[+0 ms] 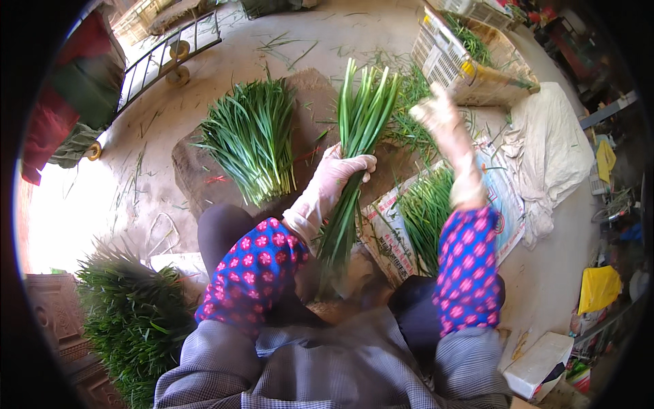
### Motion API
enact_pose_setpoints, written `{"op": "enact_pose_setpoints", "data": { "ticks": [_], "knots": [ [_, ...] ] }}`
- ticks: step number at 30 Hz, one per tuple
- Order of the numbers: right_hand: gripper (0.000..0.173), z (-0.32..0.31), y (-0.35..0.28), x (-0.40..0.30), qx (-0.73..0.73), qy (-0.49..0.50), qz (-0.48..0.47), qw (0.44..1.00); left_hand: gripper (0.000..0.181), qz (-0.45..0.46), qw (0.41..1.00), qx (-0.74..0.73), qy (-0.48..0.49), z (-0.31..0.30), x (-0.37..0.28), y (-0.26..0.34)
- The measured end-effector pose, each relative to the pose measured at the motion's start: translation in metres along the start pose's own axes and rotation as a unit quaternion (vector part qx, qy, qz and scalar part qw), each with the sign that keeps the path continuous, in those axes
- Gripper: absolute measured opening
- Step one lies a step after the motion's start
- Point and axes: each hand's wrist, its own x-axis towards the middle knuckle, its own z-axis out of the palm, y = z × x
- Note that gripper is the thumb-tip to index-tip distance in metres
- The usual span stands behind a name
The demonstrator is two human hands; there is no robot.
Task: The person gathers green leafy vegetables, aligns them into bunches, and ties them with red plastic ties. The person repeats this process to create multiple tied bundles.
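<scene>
My gloved left hand (337,176) grips a bunch of garlic chives (360,112) around its middle. The pale stem ends point away from me, and the dark leaves hang down between my knees. Blurred by motion, my gloved right hand (448,122) is up at the right, apart from the bunch; whether its fingers hold anything is unclear. Below my right hand, more chives (426,214) lie on a printed plastic sack (386,240). Left of the held bunch, a thick pile of chives (253,138) rests on a brown mat (189,168), with its stem ends towards me.
Loose leaf scraps (411,102) litter the floor beyond the mat. A plastic crate (439,56) holding greens stands at the far right, near a white cloth sack (549,148). A large stack of chives (133,322) is at my left. A wheeled metal frame (168,56) stands far left.
</scene>
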Motion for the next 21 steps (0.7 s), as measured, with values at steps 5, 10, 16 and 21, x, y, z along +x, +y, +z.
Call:
{"op": "enact_pose_setpoints", "data": {
  "ticks": [5,10,16,21],
  "knots": [
    [0.085,0.123,-0.005,-0.065,0.364,-0.029,0.013,0.931,0.037,0.178,0.964,0.194,0.028,-0.005,-0.001,-0.025],
    [0.028,0.102,0.017,-0.068,0.453,-0.005,0.104,0.886,0.090,0.083,0.722,0.682,-0.076,0.005,-0.029,0.000],
    [0.052,0.079,0.023,-0.084,0.541,-0.123,0.070,0.829,0.051,0.397,0.675,0.620,0.044,-0.032,-0.060,0.037],
    [0.049,0.087,-0.012,-0.093,0.437,-0.161,0.072,0.882,0.057,0.431,0.816,0.372,0.101,-0.014,-0.086,0.076]
  ]
}}
